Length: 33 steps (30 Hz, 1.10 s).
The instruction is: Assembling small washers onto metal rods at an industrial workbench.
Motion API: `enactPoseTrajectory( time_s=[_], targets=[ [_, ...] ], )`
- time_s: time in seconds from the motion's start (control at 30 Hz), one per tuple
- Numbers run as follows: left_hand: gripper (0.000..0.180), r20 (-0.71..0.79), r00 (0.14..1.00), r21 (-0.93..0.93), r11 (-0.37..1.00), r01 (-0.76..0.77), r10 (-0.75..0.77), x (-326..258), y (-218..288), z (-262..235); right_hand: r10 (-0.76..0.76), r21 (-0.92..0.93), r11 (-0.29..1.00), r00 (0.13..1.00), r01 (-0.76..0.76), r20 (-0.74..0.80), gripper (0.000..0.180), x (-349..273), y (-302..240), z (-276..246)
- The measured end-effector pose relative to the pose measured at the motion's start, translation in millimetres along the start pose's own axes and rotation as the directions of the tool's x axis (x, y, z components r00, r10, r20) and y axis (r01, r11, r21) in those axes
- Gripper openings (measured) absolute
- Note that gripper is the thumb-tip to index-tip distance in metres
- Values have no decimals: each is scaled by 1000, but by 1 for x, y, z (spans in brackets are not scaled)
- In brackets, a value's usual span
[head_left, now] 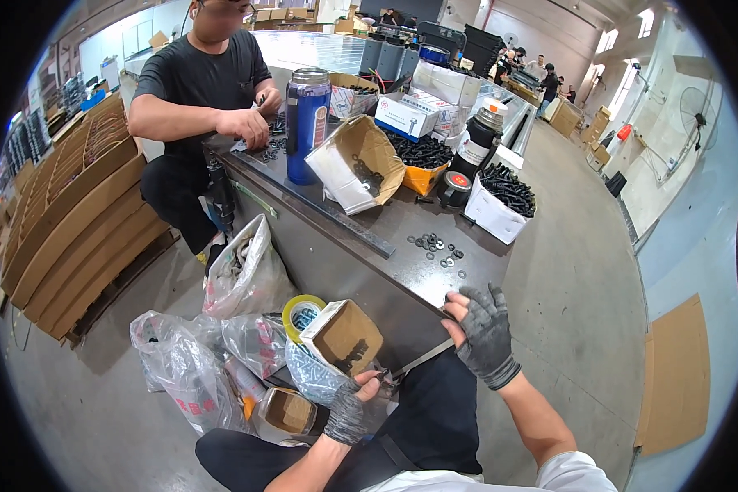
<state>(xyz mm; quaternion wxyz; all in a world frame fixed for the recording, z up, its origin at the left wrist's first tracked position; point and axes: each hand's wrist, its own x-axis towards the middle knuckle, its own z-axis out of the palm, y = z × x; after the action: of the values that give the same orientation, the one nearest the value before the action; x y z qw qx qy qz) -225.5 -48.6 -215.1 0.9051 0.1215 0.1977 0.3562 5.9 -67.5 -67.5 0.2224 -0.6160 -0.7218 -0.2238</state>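
Grey concrete floor (pixel 574 271), dark metal workbench (pixel 344 246), stacked cardboard (pixel 74 213) (left), bright windows (pixel 607 39)

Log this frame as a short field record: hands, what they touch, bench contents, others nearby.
left hand: gloved, low beside the bench, fingertips at a small dark part; grip unclear
right hand: gloved, resting on the bench edge, fingers spread, holding nothing
washers: loose on the bench, apart from the right hand
bolt boxes: open, full of black bolts
small carton: open, near the left hand
co-worker: across the bench, hands at small parts
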Motion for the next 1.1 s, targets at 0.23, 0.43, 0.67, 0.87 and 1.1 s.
enactPoseTrajectory(
  time_s=[0.23,0.43,0.67,0.87,1.1],
  targets=[
    [20,-44,999,19,999,29,-28,1,-5,2,-49,-18,999,978,47,-202,26,-17,-3,9],
    [20,-60,998,3,1000,-4,4,-6,-4,3,-89,75,991,965,111,-245,32,-16,-5,11],
    [25,-35,999,-30,999,-32,31,2,0,-2,225,679,690,966,-249,126,19,-25,-53,9],
    [29,-77,990,58,992,-111,116,4,2,0,306,692,97,683,-716,664,19,-50,-67,33],
    [28,-105,991,52,995,-79,85,2,-1,-6,320,691,61,670,-720,670,17,-50,-81,47]
  ],
)
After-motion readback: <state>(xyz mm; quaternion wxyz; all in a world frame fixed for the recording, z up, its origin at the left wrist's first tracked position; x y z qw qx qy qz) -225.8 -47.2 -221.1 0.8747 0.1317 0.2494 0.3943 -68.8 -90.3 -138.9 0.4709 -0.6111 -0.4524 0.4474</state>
